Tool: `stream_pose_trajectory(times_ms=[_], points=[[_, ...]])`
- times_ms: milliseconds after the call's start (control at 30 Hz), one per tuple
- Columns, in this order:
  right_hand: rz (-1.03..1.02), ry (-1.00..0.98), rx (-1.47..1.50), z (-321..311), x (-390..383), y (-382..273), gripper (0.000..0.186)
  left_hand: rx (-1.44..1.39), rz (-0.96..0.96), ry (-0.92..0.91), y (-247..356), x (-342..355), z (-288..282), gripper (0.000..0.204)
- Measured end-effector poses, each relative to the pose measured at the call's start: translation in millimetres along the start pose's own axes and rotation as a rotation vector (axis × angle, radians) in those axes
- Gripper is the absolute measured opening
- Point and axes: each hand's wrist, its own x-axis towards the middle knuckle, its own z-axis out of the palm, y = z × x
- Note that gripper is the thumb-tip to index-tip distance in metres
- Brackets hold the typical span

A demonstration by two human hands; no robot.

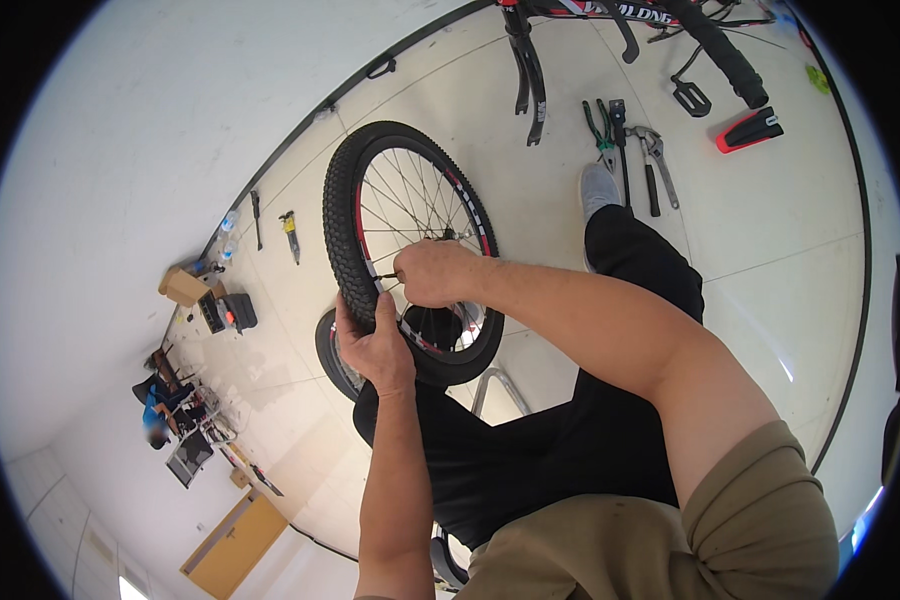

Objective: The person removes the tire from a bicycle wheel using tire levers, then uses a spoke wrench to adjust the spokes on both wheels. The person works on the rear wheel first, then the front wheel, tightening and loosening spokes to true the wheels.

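Observation:
A bicycle wheel [345, 225] with a knobby black tyre, thin spokes and a red, white and black rim stands tilted in front of me. My left hand [378, 350] grips the tyre at its near left side, thumb on the inner side. My right hand [440, 272] is closed in front of the spokes, near the rim's left side. Its fingertips pinch a small dark stem [385, 277] that juts inward from the rim, which looks like the valve. What else the right fingers may hold is hidden. Another wheel [334, 352] shows partly behind the tyre.
A bicycle frame [620, 10] with its bare fork [526, 75] lies at the top. Green-handled pliers [601, 130], a hammer [650, 165] and an adjustable wrench [662, 170] lie by my right shoe. A cardboard box [183, 287] and a seated person [155, 415] are far left.

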Motion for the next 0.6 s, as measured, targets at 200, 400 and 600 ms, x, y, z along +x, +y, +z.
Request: stream_pose_trajectory(times_ms=[200,400,600], points=[[-0.052,0.042,0.006,-2.8,-6.3,-1.1,0.035,-0.009,0.024,0.018,-5.5,2.0,-0.1,0.056],[-0.058,0.148,0.029,-0.8,-5.1,0.1,0.029,-0.022,0.017,0.027,-8.9,4.5,-1.5,0.056],[-0.039,0.147,0.015,1.4,-4.9,-0.6,0.029,-0.037,-0.018,0.009,-3.7,1.6,0.9,0.057]])
